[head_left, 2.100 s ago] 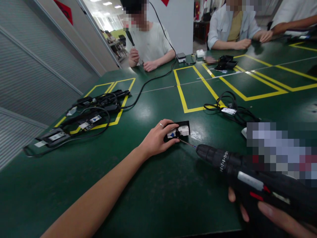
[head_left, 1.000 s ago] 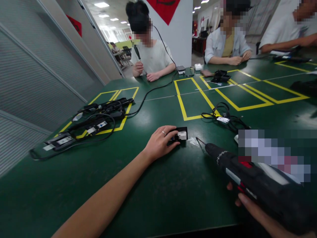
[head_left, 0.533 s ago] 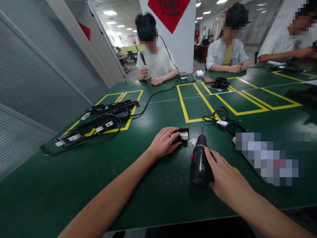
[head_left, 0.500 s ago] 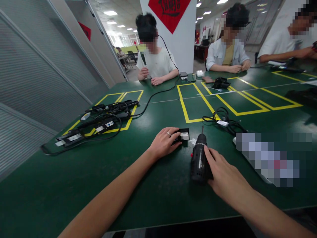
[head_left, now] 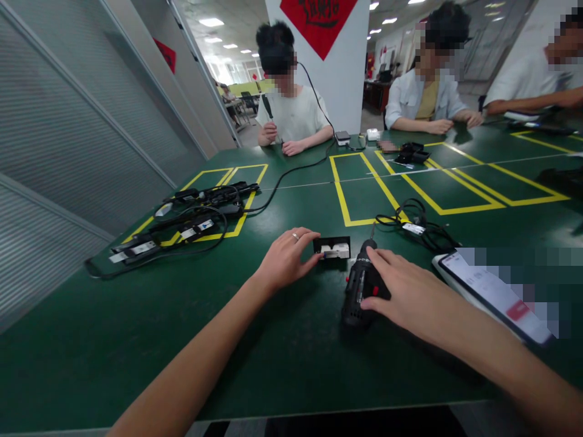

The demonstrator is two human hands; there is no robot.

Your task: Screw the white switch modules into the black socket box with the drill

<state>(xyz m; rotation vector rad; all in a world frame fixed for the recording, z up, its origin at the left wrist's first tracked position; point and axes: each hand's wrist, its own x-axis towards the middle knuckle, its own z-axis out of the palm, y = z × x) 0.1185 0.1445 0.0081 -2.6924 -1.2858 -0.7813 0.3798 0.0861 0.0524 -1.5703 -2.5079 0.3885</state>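
On the green table (head_left: 282, 352) just ahead of me sits a small black case (head_left: 334, 240), open-topped, with white parts (head_left: 336, 250) inside. The left hand (head_left: 286, 258) has its thumb and a finger astride the case's left end; I can't tell whether they pinch it. The right hand (head_left: 396, 282) lies over a black drill (head_left: 357, 291) just right of the case, fingers and thumb spread against its body; I can't tell how firmly. The bit (head_left: 373, 230) points away. Beyond lies a coiled cable (head_left: 421, 227), with a phone (head_left: 494, 291) nearer. Across the table sit 3 people.
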